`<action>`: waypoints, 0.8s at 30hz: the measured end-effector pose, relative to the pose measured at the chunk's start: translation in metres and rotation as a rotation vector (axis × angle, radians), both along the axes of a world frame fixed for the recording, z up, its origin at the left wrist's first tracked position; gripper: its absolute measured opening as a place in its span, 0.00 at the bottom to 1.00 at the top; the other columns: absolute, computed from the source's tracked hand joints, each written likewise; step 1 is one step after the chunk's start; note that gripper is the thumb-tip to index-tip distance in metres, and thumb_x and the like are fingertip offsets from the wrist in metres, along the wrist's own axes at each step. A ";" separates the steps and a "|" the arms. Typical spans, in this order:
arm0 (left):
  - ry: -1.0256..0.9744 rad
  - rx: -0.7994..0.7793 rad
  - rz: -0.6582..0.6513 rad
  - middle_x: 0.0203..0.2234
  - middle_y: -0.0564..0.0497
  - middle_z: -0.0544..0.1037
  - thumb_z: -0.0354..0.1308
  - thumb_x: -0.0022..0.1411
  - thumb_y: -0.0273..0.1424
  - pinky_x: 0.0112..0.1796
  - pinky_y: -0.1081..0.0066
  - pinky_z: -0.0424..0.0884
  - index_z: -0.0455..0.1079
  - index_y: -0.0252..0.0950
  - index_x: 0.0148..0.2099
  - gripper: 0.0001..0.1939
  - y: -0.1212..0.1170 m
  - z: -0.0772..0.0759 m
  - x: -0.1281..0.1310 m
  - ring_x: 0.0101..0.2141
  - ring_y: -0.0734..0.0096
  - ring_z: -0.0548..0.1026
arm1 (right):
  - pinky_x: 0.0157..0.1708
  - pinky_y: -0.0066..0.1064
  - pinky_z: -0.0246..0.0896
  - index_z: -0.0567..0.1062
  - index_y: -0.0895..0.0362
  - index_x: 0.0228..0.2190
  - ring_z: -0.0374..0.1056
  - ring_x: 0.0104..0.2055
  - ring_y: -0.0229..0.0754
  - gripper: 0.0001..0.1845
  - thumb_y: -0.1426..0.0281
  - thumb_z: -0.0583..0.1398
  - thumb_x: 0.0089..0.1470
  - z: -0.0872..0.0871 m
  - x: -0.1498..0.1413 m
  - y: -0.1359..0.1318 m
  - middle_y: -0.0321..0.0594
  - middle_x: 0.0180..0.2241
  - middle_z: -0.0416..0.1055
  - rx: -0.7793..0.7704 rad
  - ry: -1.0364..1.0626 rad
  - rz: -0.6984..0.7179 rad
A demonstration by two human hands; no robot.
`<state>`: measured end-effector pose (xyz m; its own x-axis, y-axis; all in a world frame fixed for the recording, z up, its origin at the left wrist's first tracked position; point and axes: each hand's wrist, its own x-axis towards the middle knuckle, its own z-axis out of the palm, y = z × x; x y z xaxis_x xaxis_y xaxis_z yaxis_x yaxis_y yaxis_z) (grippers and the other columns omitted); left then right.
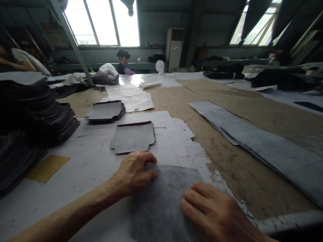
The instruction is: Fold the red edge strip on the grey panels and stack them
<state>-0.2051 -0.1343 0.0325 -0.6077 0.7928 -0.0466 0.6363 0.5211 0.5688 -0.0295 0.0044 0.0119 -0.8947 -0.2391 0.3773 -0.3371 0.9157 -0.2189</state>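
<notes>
A dark grey fabric-like sheet (pixel 166 198) lies in front of me on white paper (pixel 88 164). My left hand (pixel 137 173) is at its far left corner, with thumb and forefinger bent around the corner and the other fingers curled. At the sheet's right edge is my right hand (pixel 212 208), its fingers curled over the edge and its thumb hidden. Just beyond my left hand rests a small pile of notched grey pieces (pixel 133 136) with a dark red far edge. A second similar pile (pixel 104 110) sits farther off to the left.
Tall stacks of dark pieces (pixel 32 107) rise on the left, beside a tan card (pixel 49 168). Long grey strips (pixel 252 141) lie on the brown table surface (pixel 174 97) at right. A white fan (pixel 159 66) and a co-worker (pixel 123 62) are at the far side.
</notes>
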 end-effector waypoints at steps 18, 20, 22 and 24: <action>0.135 0.370 -0.383 0.26 0.53 0.69 0.56 0.56 0.20 0.37 0.65 0.62 0.73 0.39 0.36 0.09 0.001 -0.028 -0.019 0.32 0.71 0.66 | 0.33 0.32 0.60 0.75 0.55 0.32 0.63 0.34 0.40 0.11 0.77 0.64 0.42 0.003 -0.057 0.023 0.37 0.29 0.69 -0.166 -0.080 -0.265; 0.167 0.406 -0.457 0.27 0.53 0.69 0.53 0.57 0.20 0.36 0.67 0.62 0.73 0.39 0.37 0.11 -0.002 -0.029 -0.021 0.31 0.72 0.65 | 0.32 0.31 0.59 0.75 0.55 0.31 0.62 0.33 0.39 0.07 0.77 0.61 0.47 0.002 -0.054 0.022 0.37 0.28 0.68 -0.156 -0.015 -0.217; 0.188 0.420 -0.540 0.27 0.53 0.68 0.51 0.57 0.19 0.35 0.69 0.62 0.72 0.39 0.38 0.13 -0.004 -0.028 -0.023 0.31 0.74 0.65 | 0.31 0.30 0.58 0.74 0.57 0.30 0.61 0.32 0.39 0.06 0.76 0.57 0.51 0.000 -0.051 0.021 0.38 0.27 0.66 -0.126 0.043 -0.173; 0.220 0.419 -0.610 0.28 0.53 0.67 0.50 0.56 0.17 0.36 0.70 0.62 0.72 0.38 0.39 0.15 -0.006 -0.026 -0.025 0.31 0.75 0.64 | 0.30 0.31 0.57 0.74 0.58 0.28 0.60 0.31 0.39 0.08 0.77 0.55 0.53 -0.001 -0.048 0.020 0.39 0.26 0.66 -0.086 0.075 -0.148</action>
<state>-0.2305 -0.1403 0.0061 -0.0182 0.9151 0.4028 0.8633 -0.1889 0.4681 -0.0776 0.0246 0.0109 -0.8865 -0.0710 0.4573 -0.2182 0.9355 -0.2778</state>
